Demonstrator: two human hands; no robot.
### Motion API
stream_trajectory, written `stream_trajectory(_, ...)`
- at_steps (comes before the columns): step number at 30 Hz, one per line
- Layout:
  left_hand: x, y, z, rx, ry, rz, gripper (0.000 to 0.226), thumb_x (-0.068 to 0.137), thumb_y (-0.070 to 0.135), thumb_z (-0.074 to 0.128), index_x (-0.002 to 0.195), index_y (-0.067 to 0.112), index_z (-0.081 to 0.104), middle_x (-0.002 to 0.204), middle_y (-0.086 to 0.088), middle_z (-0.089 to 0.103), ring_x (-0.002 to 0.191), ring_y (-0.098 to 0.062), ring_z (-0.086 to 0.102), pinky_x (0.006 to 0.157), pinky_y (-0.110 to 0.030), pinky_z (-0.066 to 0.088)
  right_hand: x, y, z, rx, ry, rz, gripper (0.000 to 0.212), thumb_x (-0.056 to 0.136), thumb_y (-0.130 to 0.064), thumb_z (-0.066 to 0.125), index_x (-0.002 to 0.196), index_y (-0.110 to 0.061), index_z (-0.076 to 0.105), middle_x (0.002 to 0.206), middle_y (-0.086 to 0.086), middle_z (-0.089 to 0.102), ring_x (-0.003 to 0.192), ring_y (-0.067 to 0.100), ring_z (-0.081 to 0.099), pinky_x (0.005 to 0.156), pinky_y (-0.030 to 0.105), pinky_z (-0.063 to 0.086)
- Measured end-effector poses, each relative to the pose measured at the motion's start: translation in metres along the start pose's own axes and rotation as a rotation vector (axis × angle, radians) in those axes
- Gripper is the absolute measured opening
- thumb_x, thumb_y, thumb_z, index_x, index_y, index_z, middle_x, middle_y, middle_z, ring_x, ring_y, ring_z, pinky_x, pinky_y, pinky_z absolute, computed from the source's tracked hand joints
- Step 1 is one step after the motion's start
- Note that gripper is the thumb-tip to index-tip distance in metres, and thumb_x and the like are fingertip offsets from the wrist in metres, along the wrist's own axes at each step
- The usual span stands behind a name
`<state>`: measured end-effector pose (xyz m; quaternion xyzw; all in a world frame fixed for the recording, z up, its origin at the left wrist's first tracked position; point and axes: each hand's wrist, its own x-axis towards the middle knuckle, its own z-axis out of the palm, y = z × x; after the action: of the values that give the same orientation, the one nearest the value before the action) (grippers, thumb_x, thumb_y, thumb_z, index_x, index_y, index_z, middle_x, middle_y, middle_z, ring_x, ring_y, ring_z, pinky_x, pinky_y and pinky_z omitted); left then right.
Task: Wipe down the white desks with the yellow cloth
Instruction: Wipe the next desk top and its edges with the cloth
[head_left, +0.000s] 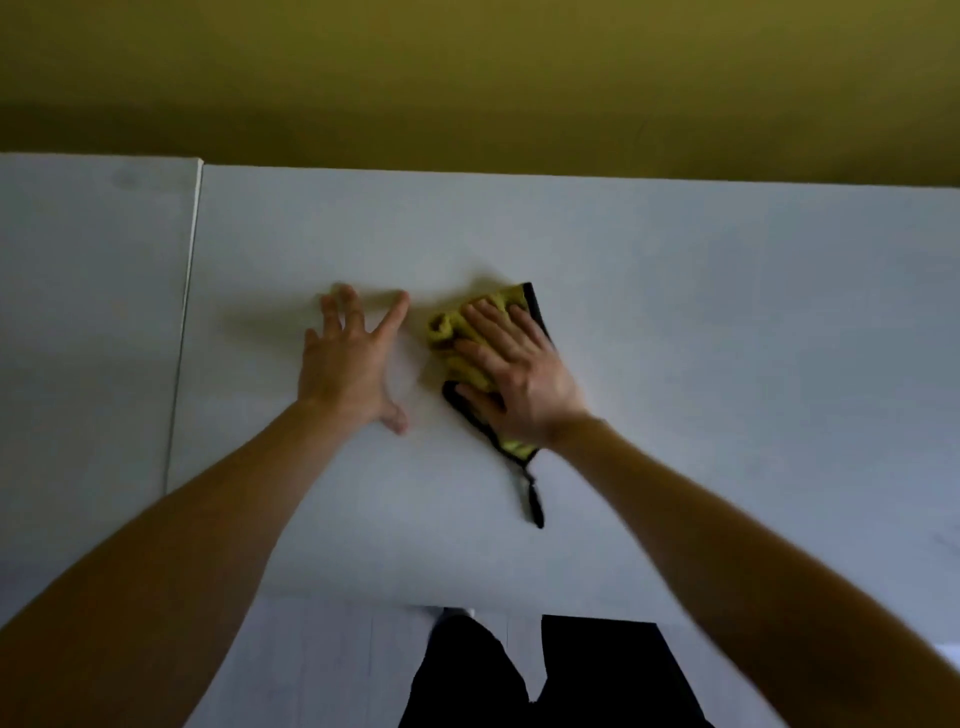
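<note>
Pressing flat-fingered, the right hand (511, 371) pins the yellow cloth (470, 345) mid-desk (727, 322); left hand (349, 358) beside it, fingers spread, seemingly resting on the blurred surface.

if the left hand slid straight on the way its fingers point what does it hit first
Probably nothing on the white desk top: the left hand points across bare surface to the olive-yellow wall behind, though any gap there is unclear. The crumpled yellow cloth lies off to its right.
</note>
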<state>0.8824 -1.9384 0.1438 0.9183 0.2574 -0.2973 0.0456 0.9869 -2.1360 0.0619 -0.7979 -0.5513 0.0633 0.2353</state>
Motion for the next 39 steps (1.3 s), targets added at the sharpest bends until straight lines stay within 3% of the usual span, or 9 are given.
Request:
stream_trajectory(4,-0.018,-0.011,0.013,-0.145,0.11,0.013,0.162,0.046,0.064,0.105,0.173,0.04,0.007,0.181,-0.017,0.009,0.168,-0.038,0.012,0.128,-0.059,0.034,-0.005,0.069,-0.042,-0.138,-0.069,-0.03,0.059,0.109,-0.051,0.061,0.156,-0.015,0.057,0.171,0.012,0.042,0.163,0.032,0.032,0.131,0.056,0.027)
stream_trajectory(10,-0.098,-0.043,0.077,-0.183,0.297,0.11,0.132,0.059,0.068,0.098,0.167,0.027,0.036,0.172,-0.01,0.034,0.159,-0.035,0.034,0.114,-0.061,0.048,-0.02,-0.03,0.015,-0.143,0.322,0.628,0.055,0.107,-0.047,0.058,0.153,-0.016,0.059,0.169,0.019,0.042,0.161,0.04,0.032,0.132,0.06,0.019)
stream_trajectory(17,-0.136,-0.067,0.11,-0.011,-0.049,0.094,0.168,0.05,0.072,0.1,0.173,0.037,-0.009,0.176,-0.001,-0.037,0.167,-0.03,-0.022,0.126,-0.077,0.022,-0.066,-0.077,0.025,-0.046,-0.103,-0.175,0.057,0.109,-0.05,0.06,0.157,-0.019,0.058,0.173,0.013,0.037,0.164,0.031,0.03,0.133,0.056,0.022)
stream_trajectory(21,-0.134,-0.064,0.111,-0.046,-0.057,0.06,0.174,0.05,0.066,0.102,0.169,0.04,-0.022,0.176,-0.001,-0.037,0.166,-0.032,-0.023,0.126,-0.079,0.02,-0.08,0.007,-0.021,-0.176,0.187,0.34,0.056,0.109,-0.053,0.058,0.153,-0.019,0.06,0.168,0.012,0.047,0.159,0.035,0.039,0.128,0.06,0.03)
stream_trajectory(25,-0.134,-0.065,0.113,-0.064,-0.043,0.06,0.173,0.049,0.062,0.104,0.17,0.04,-0.017,0.178,0.0,-0.032,0.167,-0.031,-0.022,0.125,-0.08,0.021,-0.073,-0.08,0.034,-0.168,0.41,0.811,0.054,0.106,-0.047,0.06,0.152,-0.018,0.061,0.169,0.017,0.044,0.159,0.038,0.036,0.131,0.062,0.02)
stream_trajectory(29,-0.133,-0.07,0.114,-0.049,-0.036,0.087,0.17,0.047,0.07,0.101,0.172,0.04,-0.01,0.179,-0.002,-0.029,0.168,-0.033,-0.02,0.123,-0.081,0.022,-0.102,-0.188,0.071,-0.015,0.014,0.101,0.05,0.11,-0.046,0.062,0.152,-0.02,0.063,0.171,0.015,0.041,0.164,0.032,0.029,0.131,0.062,0.023)
stream_trajectory(32,-0.131,-0.071,0.115,-0.033,-0.03,0.089,0.172,0.045,0.07,0.102,0.171,0.042,-0.013,0.179,-0.001,-0.029,0.168,-0.032,-0.019,0.123,-0.081,0.024,-0.122,-0.121,0.034,-0.051,-0.064,-0.104,0.054,0.109,-0.049,0.061,0.154,-0.017,0.061,0.171,0.012,0.042,0.163,0.03,0.032,0.132,0.057,0.026)
stream_trajectory(36,-0.127,-0.071,0.117,-0.033,-0.023,0.079,0.174,0.041,0.068,0.104,0.17,0.043,-0.011,0.18,0.0,-0.027,0.168,-0.03,-0.018,0.122,-0.082,0.024,-0.137,-0.048,0.001,-0.2,0.249,0.459,0.053,0.109,-0.044,0.058,0.154,-0.017,0.059,0.169,0.01,0.045,0.161,0.032,0.035,0.128,0.061,0.028)
stream_trajectory(39,-0.126,-0.071,0.117,-0.06,-0.03,0.078,0.175,0.036,0.065,0.106,0.171,0.043,-0.003,0.181,0.001,-0.022,0.169,-0.03,-0.015,0.12,-0.085,0.022,-0.118,-0.124,0.054,-0.222,0.509,0.936,0.05,0.107,-0.037,0.059,0.15,-0.011,0.061,0.168,0.018,0.044,0.16,0.037,0.036,0.13,0.063,0.023)
